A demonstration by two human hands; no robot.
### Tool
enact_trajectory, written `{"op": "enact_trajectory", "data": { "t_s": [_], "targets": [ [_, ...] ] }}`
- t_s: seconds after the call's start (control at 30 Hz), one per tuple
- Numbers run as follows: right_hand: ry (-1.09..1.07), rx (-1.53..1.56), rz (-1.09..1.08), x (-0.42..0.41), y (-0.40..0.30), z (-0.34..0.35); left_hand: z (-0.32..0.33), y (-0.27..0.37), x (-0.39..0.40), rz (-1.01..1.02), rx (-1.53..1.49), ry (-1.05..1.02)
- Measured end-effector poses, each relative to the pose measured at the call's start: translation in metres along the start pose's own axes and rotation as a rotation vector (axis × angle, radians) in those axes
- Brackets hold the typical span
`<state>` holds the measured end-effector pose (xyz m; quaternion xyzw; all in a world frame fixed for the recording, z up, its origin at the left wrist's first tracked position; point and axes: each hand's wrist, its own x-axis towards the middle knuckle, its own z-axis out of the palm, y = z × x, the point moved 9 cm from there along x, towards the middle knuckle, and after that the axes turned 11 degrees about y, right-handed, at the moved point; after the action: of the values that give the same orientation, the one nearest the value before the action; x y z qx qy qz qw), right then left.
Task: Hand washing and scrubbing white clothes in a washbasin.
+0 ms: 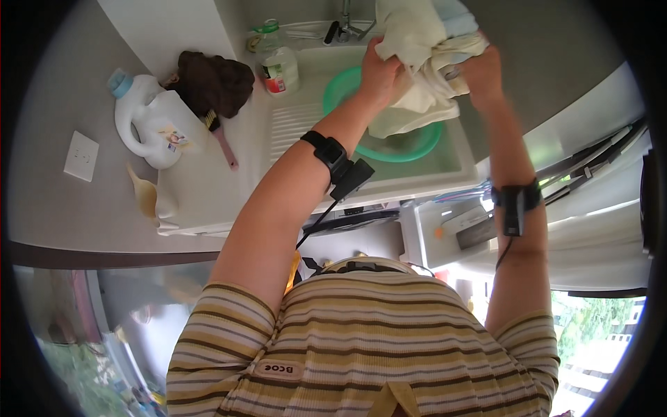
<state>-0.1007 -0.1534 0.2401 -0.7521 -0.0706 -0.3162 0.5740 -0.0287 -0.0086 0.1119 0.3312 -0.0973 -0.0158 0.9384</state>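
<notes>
My left hand [382,73] grips the left side of a bunched cream cloth [417,104]. My right hand [482,75] holds the same bundle at its right side, where folds hide some of the fingers. A pale blue part [454,21] shows at the top of the bundle, near the picture's edge. The cloth hangs over a green plastic basin [404,152], which stands in a white laundry sink [458,140]. Cloth and arm cover much of the basin, so its contents are hard to tell. Behind the sink is a metal faucet [346,31].
Left of the basin is a ribbed washboard surface [294,130]. A clear plastic bottle with a green cap [279,68] stands behind it. Further left are a dark brown cloth [216,83], a scrub brush with a pink handle [225,148], a white detergent jug [161,125] and a beige scoop [145,195].
</notes>
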Motion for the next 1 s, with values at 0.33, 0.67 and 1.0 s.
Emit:
{"op": "enact_trajectory", "data": {
  "t_s": [0.33, 0.67, 1.0],
  "targets": [
    [-0.294, -0.543, 0.446, -0.09, 0.224, 0.008, -0.176, -0.048, -0.005, -0.12, 1.507, 0.06],
    [-0.669, -0.908, 0.0, -0.109, 0.298, 0.055, -0.102, -0.101, -0.023, 0.04, 2.189, -0.575],
    [-0.888, -1.029, 0.031, -0.131, 0.339, 0.083, -0.16, -0.148, -0.01, -0.224, 2.243, -0.571]
  ]
}}
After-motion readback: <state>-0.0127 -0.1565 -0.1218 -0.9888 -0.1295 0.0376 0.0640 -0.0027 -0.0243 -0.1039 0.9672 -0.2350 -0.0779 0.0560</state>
